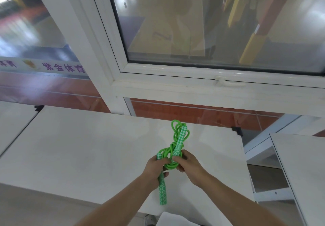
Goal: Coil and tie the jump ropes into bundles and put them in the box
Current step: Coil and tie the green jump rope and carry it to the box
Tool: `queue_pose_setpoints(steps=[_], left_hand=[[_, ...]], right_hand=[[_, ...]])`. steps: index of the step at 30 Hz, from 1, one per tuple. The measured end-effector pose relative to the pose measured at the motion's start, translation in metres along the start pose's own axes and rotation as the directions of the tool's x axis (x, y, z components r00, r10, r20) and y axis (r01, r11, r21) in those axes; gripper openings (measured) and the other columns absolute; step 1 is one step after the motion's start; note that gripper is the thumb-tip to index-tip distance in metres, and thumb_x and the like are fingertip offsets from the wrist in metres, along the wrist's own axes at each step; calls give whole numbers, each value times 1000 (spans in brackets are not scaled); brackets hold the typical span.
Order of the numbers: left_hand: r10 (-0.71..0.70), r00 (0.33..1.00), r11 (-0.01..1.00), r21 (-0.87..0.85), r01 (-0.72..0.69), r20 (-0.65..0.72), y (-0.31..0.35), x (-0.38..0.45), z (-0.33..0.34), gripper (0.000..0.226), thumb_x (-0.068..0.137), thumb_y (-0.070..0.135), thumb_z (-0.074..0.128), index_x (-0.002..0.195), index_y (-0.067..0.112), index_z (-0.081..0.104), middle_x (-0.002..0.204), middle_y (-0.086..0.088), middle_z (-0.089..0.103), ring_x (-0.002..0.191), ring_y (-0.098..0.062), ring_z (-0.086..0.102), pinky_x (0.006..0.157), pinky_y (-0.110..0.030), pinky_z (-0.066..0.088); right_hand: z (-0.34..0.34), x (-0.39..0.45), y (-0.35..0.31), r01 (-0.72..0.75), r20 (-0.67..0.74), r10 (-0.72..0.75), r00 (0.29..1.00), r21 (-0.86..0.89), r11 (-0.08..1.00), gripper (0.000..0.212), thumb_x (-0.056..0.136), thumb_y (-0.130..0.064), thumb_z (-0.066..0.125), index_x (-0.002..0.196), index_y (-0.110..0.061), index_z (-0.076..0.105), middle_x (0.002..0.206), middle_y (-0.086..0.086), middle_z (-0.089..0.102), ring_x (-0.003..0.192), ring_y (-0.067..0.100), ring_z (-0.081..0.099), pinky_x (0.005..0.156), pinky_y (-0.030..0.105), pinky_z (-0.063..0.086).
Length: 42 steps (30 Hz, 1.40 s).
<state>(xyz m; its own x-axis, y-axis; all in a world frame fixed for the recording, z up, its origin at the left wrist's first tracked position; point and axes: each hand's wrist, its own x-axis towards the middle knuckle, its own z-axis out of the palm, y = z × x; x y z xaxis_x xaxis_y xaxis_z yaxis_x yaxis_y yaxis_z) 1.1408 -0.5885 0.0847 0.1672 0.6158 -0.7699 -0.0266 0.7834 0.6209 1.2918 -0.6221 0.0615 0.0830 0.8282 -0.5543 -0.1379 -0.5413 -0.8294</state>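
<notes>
A green jump rope (173,144) is gathered into a bundle over the white table (84,146), its loops reaching toward the window. It has two handles with a green and white diamond pattern. My left hand (154,170) grips one handle (162,190), which points down toward me. My right hand (189,166) pinches the coiled cord beside the other handle (180,140), which points away from me. No box is in view.
A white-framed window (175,78) with a latch (226,82) stands right behind the table. Another white table (302,169) stands at the right across a gap, and a third table's edge (14,122) shows at the left.
</notes>
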Motion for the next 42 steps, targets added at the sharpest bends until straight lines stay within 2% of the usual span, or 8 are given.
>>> queue_pose_setpoints(steps=[5,11,15,18,21,24,35,42], left_hand=[[-77,996,996,-52,75,-49,4,-2,3,16,82,5,65,97,11,68,79,-8,63,65,-18,58,56,-27,40],[-68,991,998,-19,67,-111,-1,0,2,16,89,5,56,100,10,67,73,-9,56,56,-17,47,51,-25,36],[-24,999,999,-30,23,-44,-12,-8,4,22,91,0,52,104,10,66,77,-10,63,59,-18,52,51,-25,36],[125,987,991,68,-119,-97,-13,-5,-1,19,87,2,58,102,10,68,77,-10,68,63,-20,56,52,-27,39],[237,968,960,172,-220,-87,-13,-3,1,20,85,8,62,101,17,70,80,-10,73,64,-19,59,51,-28,41],[284,950,934,259,-245,-126,-14,-2,2,20,84,10,61,99,21,68,82,-8,71,65,-19,59,52,-29,44],[-34,999,999,10,34,-15,-7,10,-12,15,81,3,68,95,6,63,78,-14,60,60,-22,54,50,-26,35],[56,997,998,11,-55,-50,-33,10,-17,12,95,9,60,104,3,66,84,-16,70,67,-25,61,56,-31,49]], right_hand=[[7,3,-4,-52,13,51,999,144,988,12,87,-16,66,88,-5,59,69,10,45,56,17,37,54,31,29],[4,1,-3,-150,34,146,989,250,956,15,92,-8,59,81,-2,67,63,10,50,55,16,44,58,30,40],[-3,-2,-13,-108,132,86,988,172,979,7,89,-9,61,94,-4,63,79,16,57,63,20,50,56,31,42],[-1,-7,-17,-41,175,55,983,-80,996,28,86,-27,71,107,-12,60,90,7,65,70,18,57,55,27,45],[12,-6,-13,24,-4,-27,1000,-322,946,30,85,-38,71,107,-20,63,89,3,73,62,17,66,53,29,53],[18,-1,-11,0,-148,-43,988,-277,961,17,85,-28,66,93,-13,70,78,6,74,56,21,69,59,35,60],[5,8,4,-92,-66,99,993,102,991,26,95,-18,61,102,4,72,88,21,73,72,30,66,63,37,55],[12,6,6,26,-80,-44,996,-212,977,26,97,-28,60,99,-6,73,91,13,75,80,22,73,68,33,62]])
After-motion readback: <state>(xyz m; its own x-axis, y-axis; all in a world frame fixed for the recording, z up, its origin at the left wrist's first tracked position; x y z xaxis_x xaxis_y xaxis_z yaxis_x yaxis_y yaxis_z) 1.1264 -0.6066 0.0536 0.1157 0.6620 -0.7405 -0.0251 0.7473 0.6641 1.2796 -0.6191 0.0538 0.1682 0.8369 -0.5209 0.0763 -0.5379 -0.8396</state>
